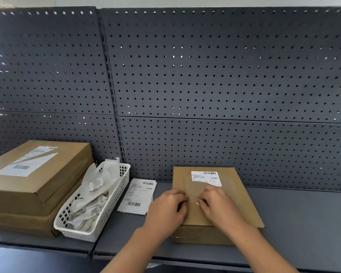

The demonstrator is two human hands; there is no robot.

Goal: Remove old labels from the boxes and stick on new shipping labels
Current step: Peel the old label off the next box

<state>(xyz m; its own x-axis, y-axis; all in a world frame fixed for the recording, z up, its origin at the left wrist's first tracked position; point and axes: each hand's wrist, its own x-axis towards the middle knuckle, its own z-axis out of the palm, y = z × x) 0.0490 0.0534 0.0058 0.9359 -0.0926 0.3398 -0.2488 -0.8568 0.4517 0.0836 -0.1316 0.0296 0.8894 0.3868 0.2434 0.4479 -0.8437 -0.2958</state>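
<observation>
A flat brown cardboard box [232, 196] lies on the shelf in front of me. On its top, a white old label [206, 177] is left at the far side, and a glossy patch [191, 187] spreads below it. My left hand [166, 208] has curled fingers at the box's left edge and steadies it. My right hand [218, 205] rests on the box top, its curled fingertips picking at the glossy patch just below the white label. A stack of new shipping labels [138, 196] lies on the shelf left of the box.
A white plastic basket [110, 209] holds several crumpled peeled labels. Left of it stand two stacked brown boxes [53, 178], the upper one bearing a white label [28, 161]. Grey pegboard [205, 75] backs the dark shelf [303, 223].
</observation>
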